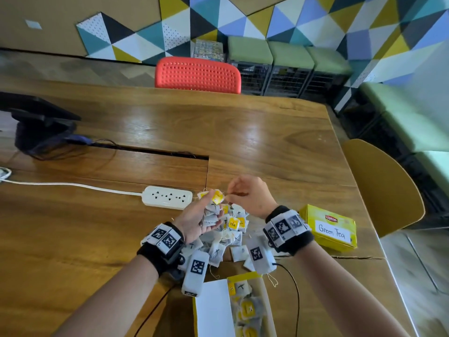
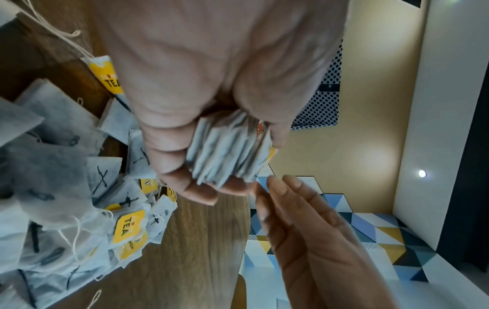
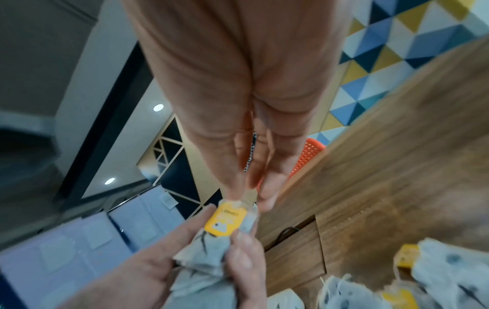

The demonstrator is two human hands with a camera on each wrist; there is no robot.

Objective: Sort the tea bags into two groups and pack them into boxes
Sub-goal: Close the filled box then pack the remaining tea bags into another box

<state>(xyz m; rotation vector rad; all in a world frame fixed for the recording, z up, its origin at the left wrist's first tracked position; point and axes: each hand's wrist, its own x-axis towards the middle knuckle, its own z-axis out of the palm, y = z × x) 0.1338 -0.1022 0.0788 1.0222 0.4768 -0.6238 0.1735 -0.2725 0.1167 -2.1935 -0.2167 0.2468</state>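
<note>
Glossy wood-grain tabletop (image 1: 267, 132), warm brown with a long dark slot cut across the middle. Heaped near the front edge, a loose pile of tea bags (image 1: 228, 237): thin, fibrous white paper squares, slightly translucent over dark leaf, inked with black X or 8 marks, trailing pale cotton strings and rounded yellow paper tags printed "TEA". Left hand (image 1: 199, 221) palm up just above the pile, fingers and thumb curled round a fanned stack of tea bags (image 2: 227, 148), edges pleated like a small accordion, one yellow tag (image 1: 217, 197) standing at the top. Right hand (image 1: 252, 195) raised beside it, thumb and forefinger pressed together in a fine pinch at the top corner of that tag (string or paper edge, too blurred to say), remaining fingers loosely extended. Right of the pile, a closed yellow cardboard box (image 1: 330, 227) with a white label handwritten "Green Tea". At the near edge, an open yellow box (image 1: 245, 310), white flap folded aside, holding several tagged bags laid flat. Beyond the pile, a cream plastic power strip (image 1: 167, 197) with a white cord; further back, a perforated red chair back (image 1: 198, 75).
</note>
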